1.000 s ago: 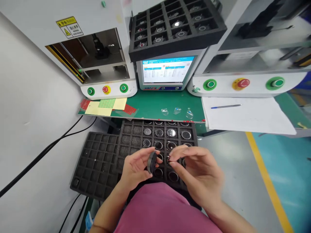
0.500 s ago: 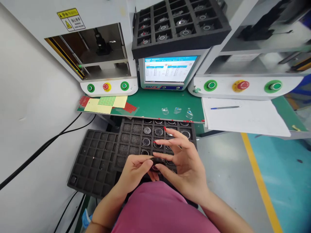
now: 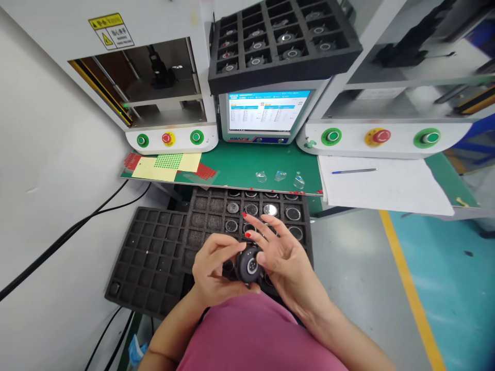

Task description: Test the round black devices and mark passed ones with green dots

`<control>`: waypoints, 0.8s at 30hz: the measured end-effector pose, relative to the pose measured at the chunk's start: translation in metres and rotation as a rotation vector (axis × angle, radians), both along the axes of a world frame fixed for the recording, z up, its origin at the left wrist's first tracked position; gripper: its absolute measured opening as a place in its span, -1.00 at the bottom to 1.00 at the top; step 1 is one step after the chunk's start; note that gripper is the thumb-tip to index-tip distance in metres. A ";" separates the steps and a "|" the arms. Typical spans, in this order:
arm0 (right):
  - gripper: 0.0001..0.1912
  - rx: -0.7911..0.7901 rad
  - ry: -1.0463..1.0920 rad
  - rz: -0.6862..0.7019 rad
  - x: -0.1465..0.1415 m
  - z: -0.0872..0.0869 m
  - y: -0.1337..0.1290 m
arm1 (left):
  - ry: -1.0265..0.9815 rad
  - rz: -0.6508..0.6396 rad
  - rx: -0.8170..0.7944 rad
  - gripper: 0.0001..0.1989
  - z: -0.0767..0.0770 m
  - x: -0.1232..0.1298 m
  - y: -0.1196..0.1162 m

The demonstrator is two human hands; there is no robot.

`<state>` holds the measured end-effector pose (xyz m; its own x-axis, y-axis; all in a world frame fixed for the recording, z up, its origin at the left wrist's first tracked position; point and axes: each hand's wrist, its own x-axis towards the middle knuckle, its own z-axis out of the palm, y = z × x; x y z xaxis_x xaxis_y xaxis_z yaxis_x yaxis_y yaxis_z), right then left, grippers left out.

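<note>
A round black watch case (image 3: 248, 264) is held above the foam tray, its back with a ringed centre and small contacts turned up toward me. My left hand (image 3: 212, 268) grips it by the rim, fingers at the top and thumb side below. On its right edge lies the thumb of my right hand (image 3: 282, 260), whose other fingers extend above the case. Below and beyond my hands, a black foam tray (image 3: 207, 221) carries several round watch cases, among them one with a shiny face (image 3: 269, 209). Part of that tray is hidden by my hands.
At left, another foam tray (image 3: 145, 257) holds a small dark piece in one corner. A green bench (image 3: 235, 165) bears sticker sheets (image 3: 154, 167), clear film pieces (image 3: 280, 176), papers (image 3: 386, 190) and a pen (image 3: 355, 171). A filled tray (image 3: 270, 72) sits above the screen (image 3: 266, 111), between two presses.
The watch case has tilted from nearly edge-on to showing its back. My left fingers have shifted to its rim. The right fingers have drawn down and left.
</note>
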<state>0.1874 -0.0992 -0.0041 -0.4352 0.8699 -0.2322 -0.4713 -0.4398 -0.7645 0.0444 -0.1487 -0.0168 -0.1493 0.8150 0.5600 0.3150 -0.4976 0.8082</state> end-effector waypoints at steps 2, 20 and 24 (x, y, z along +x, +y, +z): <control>-0.49 -0.017 0.006 -0.018 -0.001 0.001 0.000 | -0.017 0.020 0.028 -0.36 0.002 0.000 -0.001; -0.50 0.555 -0.268 -0.390 0.008 0.017 -0.010 | -0.175 -0.182 -0.159 -0.34 0.019 0.012 -0.007; -0.43 0.610 -0.288 -0.407 0.011 0.019 -0.010 | -0.137 -0.158 -0.148 -0.35 0.020 0.013 -0.007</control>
